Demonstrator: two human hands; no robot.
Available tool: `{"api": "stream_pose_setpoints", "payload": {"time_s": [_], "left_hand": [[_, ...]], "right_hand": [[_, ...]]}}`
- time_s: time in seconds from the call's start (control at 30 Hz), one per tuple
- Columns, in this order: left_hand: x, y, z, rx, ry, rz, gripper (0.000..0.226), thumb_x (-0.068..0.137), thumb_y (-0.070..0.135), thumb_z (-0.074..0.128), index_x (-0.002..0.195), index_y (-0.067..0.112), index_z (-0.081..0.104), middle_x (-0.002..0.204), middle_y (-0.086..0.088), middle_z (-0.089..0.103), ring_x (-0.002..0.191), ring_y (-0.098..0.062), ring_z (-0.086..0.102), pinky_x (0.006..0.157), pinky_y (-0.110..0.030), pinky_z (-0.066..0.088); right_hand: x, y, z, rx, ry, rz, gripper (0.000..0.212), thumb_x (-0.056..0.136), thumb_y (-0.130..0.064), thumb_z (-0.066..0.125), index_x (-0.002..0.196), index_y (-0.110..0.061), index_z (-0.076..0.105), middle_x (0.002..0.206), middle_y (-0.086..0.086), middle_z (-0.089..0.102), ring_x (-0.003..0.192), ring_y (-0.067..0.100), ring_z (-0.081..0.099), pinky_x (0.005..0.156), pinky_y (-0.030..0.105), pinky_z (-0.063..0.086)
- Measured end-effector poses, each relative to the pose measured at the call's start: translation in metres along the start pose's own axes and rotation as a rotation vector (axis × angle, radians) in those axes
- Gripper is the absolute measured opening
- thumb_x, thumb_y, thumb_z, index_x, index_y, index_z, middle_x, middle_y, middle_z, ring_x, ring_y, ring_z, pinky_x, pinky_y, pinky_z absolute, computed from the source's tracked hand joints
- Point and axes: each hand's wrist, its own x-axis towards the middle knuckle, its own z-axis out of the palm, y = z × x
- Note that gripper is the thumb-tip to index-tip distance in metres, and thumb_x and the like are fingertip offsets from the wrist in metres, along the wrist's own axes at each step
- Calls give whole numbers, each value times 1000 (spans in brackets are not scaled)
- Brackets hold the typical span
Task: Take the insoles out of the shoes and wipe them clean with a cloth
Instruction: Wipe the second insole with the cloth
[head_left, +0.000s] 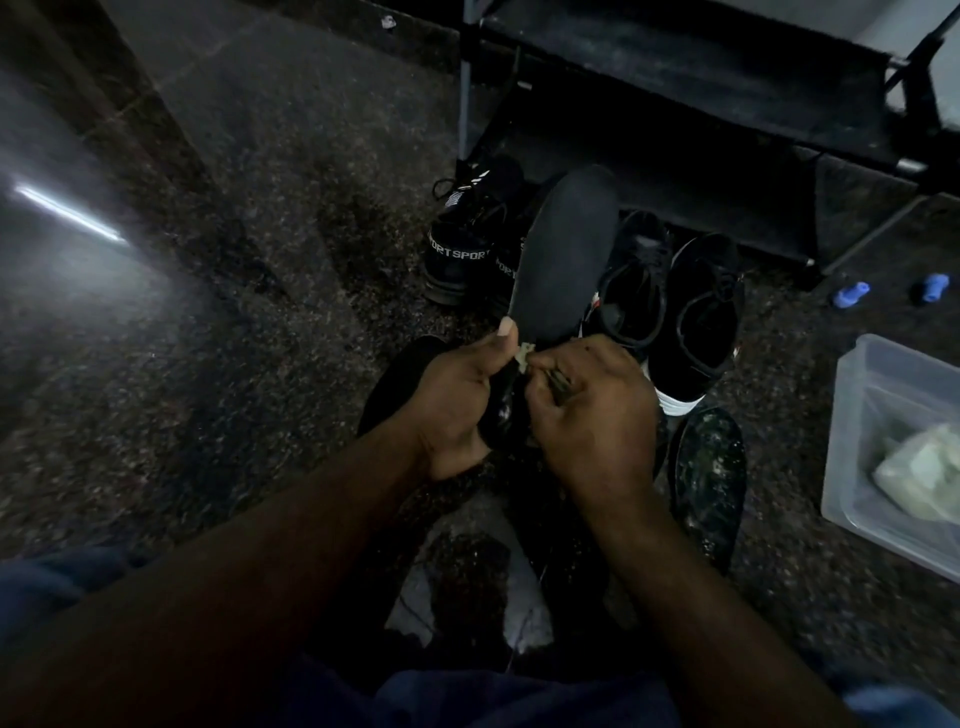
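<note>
A long black insole (566, 254) stands tilted up in front of me. My left hand (457, 400) grips its near end, thumb on the edge. My right hand (587, 410) is curled around a small crumpled cloth (558, 382) pressed against the same end; a pale scrap shows between the thumbs. Two black shoes with white soles (691, 317) sit just beyond. Another black pair with white "SPORT" lettering (462, 244) stands to their left. A second insole (709, 478), speckled with dirt, lies on the floor at the right. A further dark insole (400, 374) lies under my left hand.
A black shoe rack (727, 130) stands at the back. A clear plastic tub (893, 452) holding a pale cloth is at the right edge. Two small blue objects (852, 293) lie on the speckled stone floor. My knees fill the bottom.
</note>
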Motion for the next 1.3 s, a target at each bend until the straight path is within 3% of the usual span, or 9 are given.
{"api": "stream_pose_setpoints", "payload": {"time_s": [0.07, 0.13, 0.33, 0.5, 0.7, 0.9, 1.07, 1.2, 1.3], "left_hand": [[2, 0, -1, -6, 29, 18, 53, 110, 38, 39, 147, 3, 52, 144, -20, 59, 134, -33, 58, 116, -46, 44], [4, 1, -2, -6, 46, 28, 52, 110, 38, 39, 148, 4, 52, 145, -18, 59, 136, -32, 57, 118, -47, 41], [2, -2, -5, 35, 39, 2, 52, 112, 40, 38, 146, 4, 54, 141, -20, 62, 127, -30, 63, 103, -41, 54], [3, -5, -3, 63, 85, 6, 47, 109, 40, 44, 127, 2, 63, 116, -19, 71, 105, -27, 71, 84, -35, 58], [3, -4, -4, 44, 83, 16, 52, 111, 38, 38, 146, 4, 53, 144, -19, 60, 134, -32, 58, 111, -44, 48], [0, -5, -3, 63, 94, -19, 48, 110, 39, 43, 130, 0, 62, 114, -16, 71, 100, -24, 72, 79, -32, 60], [3, -6, -4, 58, 124, -34, 51, 110, 40, 43, 136, 0, 57, 129, -20, 66, 116, -33, 66, 92, -39, 58], [4, -3, -4, 22, 91, -14, 52, 111, 39, 38, 145, 4, 54, 142, -19, 62, 132, -32, 60, 111, -44, 49], [4, -2, -5, -3, 86, -12, 54, 111, 40, 39, 145, 1, 54, 142, -20, 62, 132, -33, 60, 112, -45, 47]], "right_hand": [[1, 5, -1, -3, 13, 65, 10, 80, -14, 69, 85, -16, 78, 86, 4, 68, 82, 27, 66, 73, 40, 55], [2, 10, -2, 16, 26, 97, 11, 78, -13, 69, 85, -16, 78, 86, 4, 70, 81, 26, 67, 73, 42, 56], [-3, -4, 2, 123, 15, 68, 13, 78, -10, 69, 85, -15, 78, 86, 2, 73, 79, 22, 69, 70, 40, 56], [-4, -7, 4, 33, -14, 50, 6, 78, -15, 68, 82, -16, 74, 82, 3, 70, 78, 27, 65, 70, 42, 52], [0, 10, 0, 35, -10, 155, 10, 77, -18, 68, 83, -19, 75, 85, -1, 74, 82, 24, 68, 75, 41, 54], [-7, -9, 6, 145, -40, 94, 8, 79, -14, 72, 84, -18, 75, 83, -4, 72, 80, 19, 66, 73, 40, 53], [-2, 3, 5, 4, -42, 106, 6, 78, -20, 68, 82, -19, 73, 84, 1, 70, 81, 29, 63, 75, 41, 50], [6, 18, -4, 84, -18, 148, 8, 79, -16, 73, 86, -20, 76, 86, -4, 73, 83, 21, 66, 77, 42, 54], [4, 12, -6, 149, -40, 155, 12, 80, -15, 73, 89, -20, 79, 90, -6, 74, 84, 16, 69, 77, 40, 57]]}}
